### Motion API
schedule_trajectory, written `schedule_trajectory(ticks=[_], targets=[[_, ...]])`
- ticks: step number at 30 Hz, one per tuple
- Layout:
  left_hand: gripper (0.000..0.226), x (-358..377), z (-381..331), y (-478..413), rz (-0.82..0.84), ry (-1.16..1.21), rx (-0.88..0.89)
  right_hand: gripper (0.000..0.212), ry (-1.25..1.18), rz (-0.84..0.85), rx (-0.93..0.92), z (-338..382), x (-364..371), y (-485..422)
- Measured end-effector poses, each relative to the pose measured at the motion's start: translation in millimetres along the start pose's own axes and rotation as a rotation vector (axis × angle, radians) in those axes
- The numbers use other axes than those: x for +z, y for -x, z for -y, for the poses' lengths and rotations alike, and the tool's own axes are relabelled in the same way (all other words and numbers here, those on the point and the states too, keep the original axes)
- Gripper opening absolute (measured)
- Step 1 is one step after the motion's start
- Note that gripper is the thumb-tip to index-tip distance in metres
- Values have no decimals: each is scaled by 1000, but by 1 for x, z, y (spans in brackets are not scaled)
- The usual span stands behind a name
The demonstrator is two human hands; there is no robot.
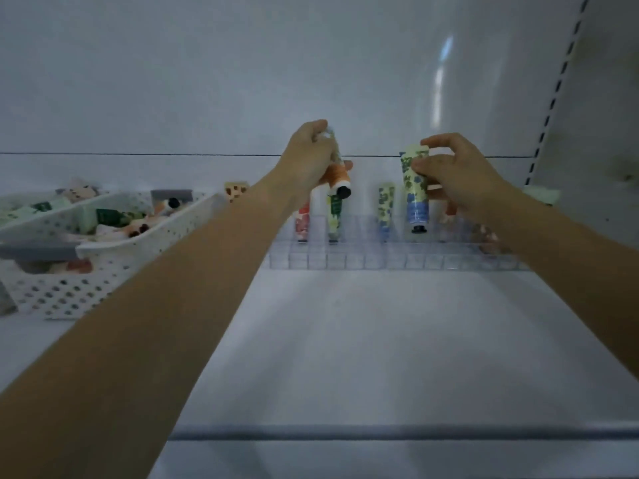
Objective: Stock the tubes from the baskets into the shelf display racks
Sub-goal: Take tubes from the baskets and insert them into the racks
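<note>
Handling: we judge the blue tube (pixel 415 188) light, soft-walled and a little slick. A hard squeeze would dent it, so we would hold it by the flat crimped end or upper body and leave the cap free to lead into a cell.
Look: pale green top with blue flowers, a blue band below, black cap pointing down, nearly upright.
Place: held just above the back of the rack (pixel 380 262), not yet seated.
Right grip (pixel 456 171): thumb and fingers pinch the blue tube near its top.
Left grip (pixel 307 157): curled round an orange tube (pixel 340 183), tilted, black cap low. A pale end shows above the fingers; we cannot tell whether it is a second tube.
Rack: clear and gridded, at the back of the shelf (pixel 345 340); standing tubes (pixel 334 216) sit in it cap down.
Baskets (pixel 103 271): white, perforated, to the left, with more tubes inside.
</note>
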State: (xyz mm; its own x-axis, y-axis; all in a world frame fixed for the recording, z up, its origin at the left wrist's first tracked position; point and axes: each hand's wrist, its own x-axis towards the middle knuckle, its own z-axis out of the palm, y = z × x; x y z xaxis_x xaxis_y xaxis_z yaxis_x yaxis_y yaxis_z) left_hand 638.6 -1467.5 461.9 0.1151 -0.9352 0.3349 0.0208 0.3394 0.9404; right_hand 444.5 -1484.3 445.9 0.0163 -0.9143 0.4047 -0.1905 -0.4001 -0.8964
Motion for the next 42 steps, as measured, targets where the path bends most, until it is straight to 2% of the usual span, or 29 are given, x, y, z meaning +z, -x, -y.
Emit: schedule_trajectory(ticks=[2,5,10,14,18,20,25,29,33,36,38,42], targets=[[46,28,23,3,-34,29,-3,25,52,-60,-5,-18,-24,-1],[46,60,56,7,-117,-10,-30,25,-1,-133,-8,-37,-47,0],[40,78,94,8,-253,-98,-77,26,-46,-115,-34,-48,-56,-9],[40,75,106,7,-297,-116,-62,26,78,-97,-163,-49,-40,-26],[40,73,109,6,-273,-157,-42,36,209,-99,-288,-53,-18,-45],[39,73,109,5,-259,-155,-57,34,232,-105,-309,-60,-11,-53],[39,68,109,0,-216,-191,-86,33,411,5,-355,-78,-4,-61],[39,68,111,-2,-229,-190,-99,48,840,6,-497,-88,-4,-61],[36,68,111,-3,-225,-147,-134,65,1083,36,-455,-99,-4,-55],[37,66,107,-1,-212,-37,-183,70,1074,65,-396,-103,-6,-49],[36,64,103,2,-189,-14,-184,68,1068,67,-427,-102,-6,-42],[26,59,98,7,-137,-20,-176,52,957,101,-516,-87,-4,-30]])
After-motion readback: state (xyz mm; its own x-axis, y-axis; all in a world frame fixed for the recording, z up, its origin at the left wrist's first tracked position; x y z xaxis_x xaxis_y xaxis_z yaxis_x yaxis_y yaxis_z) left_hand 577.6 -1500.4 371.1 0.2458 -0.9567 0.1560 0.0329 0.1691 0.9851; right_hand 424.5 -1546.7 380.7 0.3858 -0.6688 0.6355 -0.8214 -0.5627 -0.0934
